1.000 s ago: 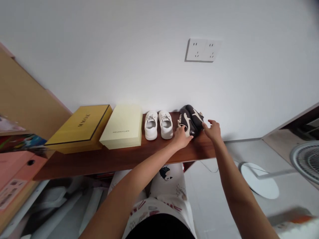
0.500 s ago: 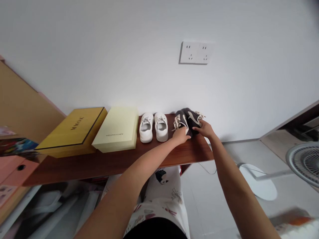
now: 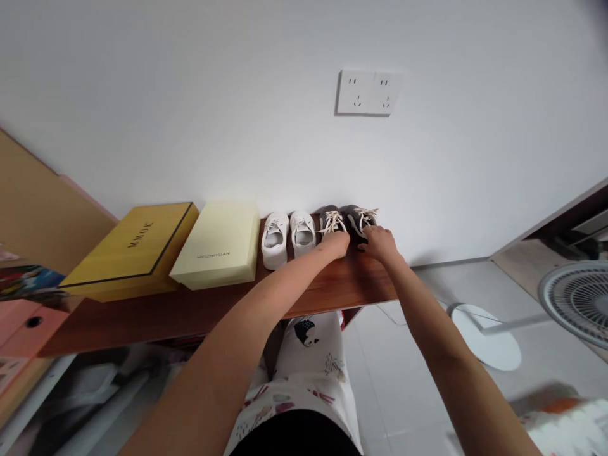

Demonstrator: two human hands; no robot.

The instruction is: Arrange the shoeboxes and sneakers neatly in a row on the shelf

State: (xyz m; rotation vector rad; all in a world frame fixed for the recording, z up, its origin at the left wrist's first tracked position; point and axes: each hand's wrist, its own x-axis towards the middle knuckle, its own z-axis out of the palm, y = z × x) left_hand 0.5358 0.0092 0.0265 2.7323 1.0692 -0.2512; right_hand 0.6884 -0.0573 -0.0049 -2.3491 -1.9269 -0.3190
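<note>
Two dark sneakers with cream laces stand side by side on a reddish-brown wooden shelf (image 3: pixel 304 296), toes towards the wall. My left hand (image 3: pixel 335 244) is closed on the heel of the left dark sneaker (image 3: pixel 329 215) and hides its back part. At the heel of the right dark sneaker (image 3: pixel 354 215), my right hand (image 3: pixel 380 243) grips with thumb and fingers. A pair of white sneakers, the left white sneaker (image 3: pixel 274 254) and the right white sneaker (image 3: pixel 303 237), sits just left of the dark pair. My left forearm passes in front of the right white one.
Left of the shoes lie a pale yellow box (image 3: pixel 218 234) and a darker yellow box (image 3: pixel 137 237). A pink box (image 3: pixel 28 323) is at far left. The wall carries a double socket (image 3: pixel 363 92). On the floor to the right stands a fan (image 3: pixel 577 301) with a round white base (image 3: pixel 494 348).
Both dark sneakers have shifted left, nearer the white pair, and now point straighter at the wall with a small gap between them. My hands moved with them. The view shifted slightly.
</note>
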